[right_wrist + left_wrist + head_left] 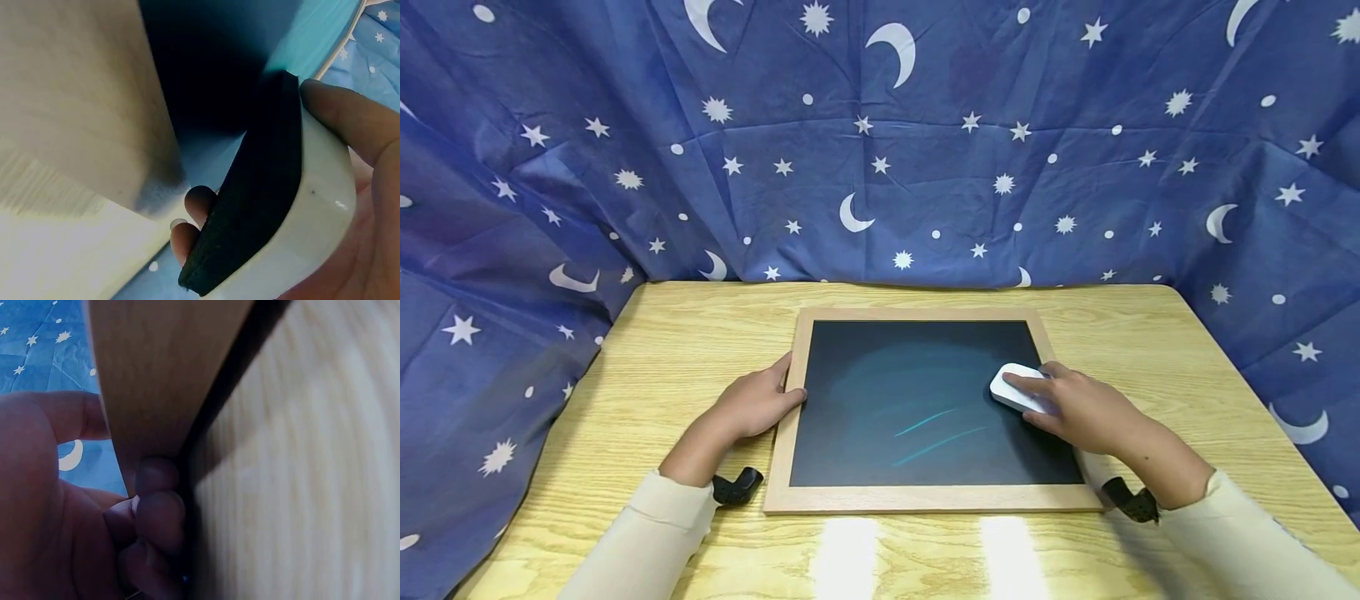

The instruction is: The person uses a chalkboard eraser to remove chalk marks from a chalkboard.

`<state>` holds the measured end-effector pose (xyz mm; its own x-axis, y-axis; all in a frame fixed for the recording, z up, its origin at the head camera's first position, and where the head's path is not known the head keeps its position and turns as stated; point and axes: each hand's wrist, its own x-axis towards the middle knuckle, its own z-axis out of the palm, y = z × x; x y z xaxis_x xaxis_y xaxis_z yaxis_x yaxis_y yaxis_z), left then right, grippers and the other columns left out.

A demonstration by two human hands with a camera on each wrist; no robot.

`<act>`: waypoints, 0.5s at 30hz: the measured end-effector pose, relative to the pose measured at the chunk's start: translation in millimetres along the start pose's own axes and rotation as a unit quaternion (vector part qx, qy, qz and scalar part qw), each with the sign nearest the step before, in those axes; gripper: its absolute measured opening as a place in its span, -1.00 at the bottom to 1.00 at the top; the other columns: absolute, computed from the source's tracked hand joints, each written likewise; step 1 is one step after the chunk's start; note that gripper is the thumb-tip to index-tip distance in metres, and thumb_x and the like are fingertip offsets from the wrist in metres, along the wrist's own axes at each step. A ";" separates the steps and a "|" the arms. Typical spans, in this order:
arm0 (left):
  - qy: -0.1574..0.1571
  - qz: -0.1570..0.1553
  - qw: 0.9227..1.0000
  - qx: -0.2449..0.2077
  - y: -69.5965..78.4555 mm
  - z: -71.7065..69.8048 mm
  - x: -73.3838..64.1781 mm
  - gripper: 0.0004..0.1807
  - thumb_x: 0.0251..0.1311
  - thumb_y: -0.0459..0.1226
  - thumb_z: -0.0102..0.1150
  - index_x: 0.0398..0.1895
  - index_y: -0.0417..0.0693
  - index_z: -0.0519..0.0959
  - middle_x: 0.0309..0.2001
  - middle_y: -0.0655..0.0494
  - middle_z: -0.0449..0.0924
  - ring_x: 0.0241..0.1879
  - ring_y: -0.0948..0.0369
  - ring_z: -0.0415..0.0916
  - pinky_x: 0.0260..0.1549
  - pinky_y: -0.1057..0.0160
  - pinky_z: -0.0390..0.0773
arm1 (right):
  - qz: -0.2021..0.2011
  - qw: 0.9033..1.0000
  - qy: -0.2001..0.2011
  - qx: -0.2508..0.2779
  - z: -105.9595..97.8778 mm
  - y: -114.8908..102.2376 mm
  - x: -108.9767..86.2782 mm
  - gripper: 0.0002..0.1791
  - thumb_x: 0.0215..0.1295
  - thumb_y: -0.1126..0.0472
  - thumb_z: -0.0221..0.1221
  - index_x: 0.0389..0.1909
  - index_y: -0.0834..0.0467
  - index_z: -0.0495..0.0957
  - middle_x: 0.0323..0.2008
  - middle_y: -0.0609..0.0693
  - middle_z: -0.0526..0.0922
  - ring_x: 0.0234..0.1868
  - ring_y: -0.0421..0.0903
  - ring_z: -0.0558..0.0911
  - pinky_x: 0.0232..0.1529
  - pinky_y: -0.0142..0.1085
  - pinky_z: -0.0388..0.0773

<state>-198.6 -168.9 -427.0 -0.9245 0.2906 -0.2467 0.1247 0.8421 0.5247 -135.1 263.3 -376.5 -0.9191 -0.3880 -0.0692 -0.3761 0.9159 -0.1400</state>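
Observation:
A wood-framed chalkboard [910, 367] lies flat on the table, a little right of the middle. Two thin teal strokes [925, 422] and a faint teal haze show on its dark surface. My left hand [752, 406] grips the left side of the frame [156, 375], the thumb on top and several fingers curled against the edge low by the tabletop. At the board's right side my right hand [1093, 412] holds a white board eraser [1017, 385] between thumb and fingers. In the right wrist view the eraser's dark felt [256, 181] faces the board, tilted; whether it touches is unclear.
The light wood-grain table [692, 333] extends around the board. A blue curtain [925, 183] with white moons and stars hangs behind it and along both sides. Bright reflections lie on the table's near part. A black wrist device [737, 486] sits at each wrist.

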 end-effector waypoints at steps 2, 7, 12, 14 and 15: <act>0.000 -0.002 1.000 -0.001 -0.3 0.1 -0.1 -0.14 0.33 0.00 -0.01 0.63 0.06 -0.06 -0.13 -0.01 0.72 -0.43 0.20 0.57 -0.36 0.17 0.49 | -0.004 1.000 -0.001 0.005 -0.5 1.4 0.3 -0.40 0.27 0.07 0.33 0.35 -0.05 0.51 0.02 0.35 0.55 -0.19 0.14 0.66 -0.27 0.03 0.59; 0.000 -0.007 1.000 0.002 -1.2 0.7 -0.5 -0.14 0.34 0.01 -0.01 0.63 0.05 -0.07 -0.13 -0.02 0.72 -0.43 0.20 0.57 -0.36 0.17 0.49 | -0.018 1.000 -0.003 0.009 -2.5 -1.3 5.4 -0.41 0.26 0.08 0.35 0.33 -0.02 0.53 0.03 0.36 0.54 -0.19 0.11 0.65 -0.23 0.00 0.60; -0.001 -0.010 1.000 0.003 -0.8 1.1 -0.1 -0.14 0.34 0.01 -0.02 0.64 0.06 -0.08 -0.14 -0.02 0.72 -0.45 0.20 0.57 -0.37 0.17 0.49 | -0.033 0.999 -0.009 0.002 -2.9 -10.6 13.3 -0.42 0.25 0.08 0.35 0.31 -0.01 0.54 0.00 0.33 0.56 -0.21 0.06 0.63 -0.23 -0.04 0.59; -0.002 -0.012 1.000 0.003 -0.2 1.1 0.3 -0.14 0.34 0.01 -0.02 0.64 0.06 -0.09 -0.16 -0.02 0.72 -0.46 0.20 0.56 -0.37 0.17 0.49 | -0.040 0.999 -0.012 0.001 -2.2 -16.6 17.8 -0.43 0.26 0.08 0.34 0.32 -0.02 0.54 -0.02 0.29 0.57 -0.25 0.02 0.60 -0.26 -0.08 0.57; -0.002 -0.013 1.000 0.003 0.1 1.3 0.4 -0.13 0.34 0.01 -0.02 0.64 0.06 -0.09 -0.17 -0.01 0.72 -0.46 0.20 0.56 -0.37 0.18 0.48 | -0.043 0.999 -0.013 0.000 -1.6 -19.7 20.4 -0.43 0.26 0.08 0.34 0.32 -0.03 0.53 -0.02 0.29 0.57 -0.26 0.01 0.59 -0.26 -0.08 0.56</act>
<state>-198.5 -168.1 -428.1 -0.9260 0.2710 -0.2628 0.1037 0.8520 0.5132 -146.6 237.5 -373.6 -0.8797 -0.4683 -0.0826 -0.4541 0.8788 -0.1466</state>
